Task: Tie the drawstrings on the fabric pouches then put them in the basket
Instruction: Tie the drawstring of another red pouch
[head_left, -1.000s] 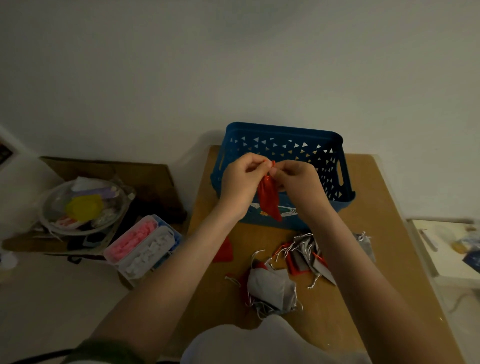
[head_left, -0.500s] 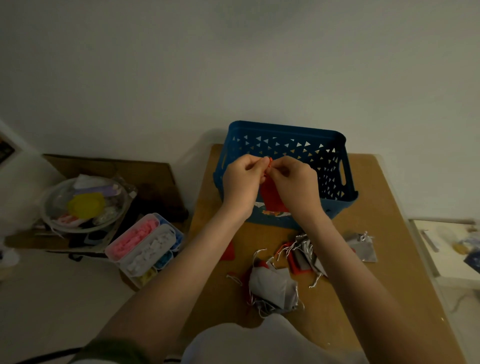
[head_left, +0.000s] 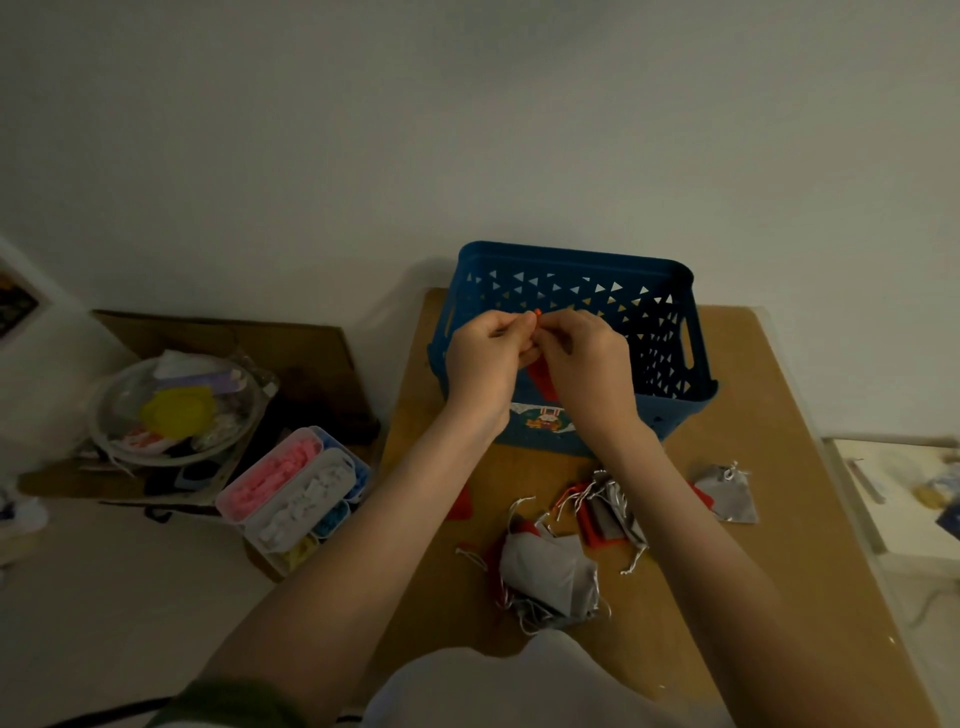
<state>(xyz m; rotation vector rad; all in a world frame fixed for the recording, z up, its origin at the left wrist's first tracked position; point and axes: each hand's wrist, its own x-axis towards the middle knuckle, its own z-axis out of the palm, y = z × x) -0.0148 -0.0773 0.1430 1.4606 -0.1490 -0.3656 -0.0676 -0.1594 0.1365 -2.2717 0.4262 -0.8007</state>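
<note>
step: my read is mid-knot on 1 red pouch (head_left: 543, 382), not yet in the basket (head_left: 571, 257).
left hand (head_left: 485, 364): fingers curled in a narrow pinch on the drawstring (head_left: 537, 312) at the pouch neck.
right hand (head_left: 582, 364): same narrow pinch, fingertips touching the left's. Cannot tell which hand bears the pouch's weight.
pouch location: hangs between the 2 palms, over the basket's near wall, mostly hidden by the hands.
risk 1, cord slip: only a short orange tip shows above the fingertips. With a short tail the loop could pull back through and the knot fail.
risk 2, drop: held by the cord alone. If the pinch goes during a regrip, it could land on the table (head_left: 779, 519) near side of the basket, not inside.
risk 3, loose knot: fingers cover the knot and the light is dim, so tightness can't be checked by eye. Likely needs a tug test.
risk 4, snag: both forearms pass over the pile, the grey pouch (head_left: 550, 571) and the pouch cluster (head_left: 608, 514) with loose cord ends. Lowering the arms could hook or drag them.
risk 5, edge: the stray red pouch (head_left: 461, 504) lies just beside the left forearm, near the table's left edge. A sweep could knock it off.
remaining: several pouches on the table, including the far-right grey pouch (head_left: 730, 496). Exact count unclear.
</note>
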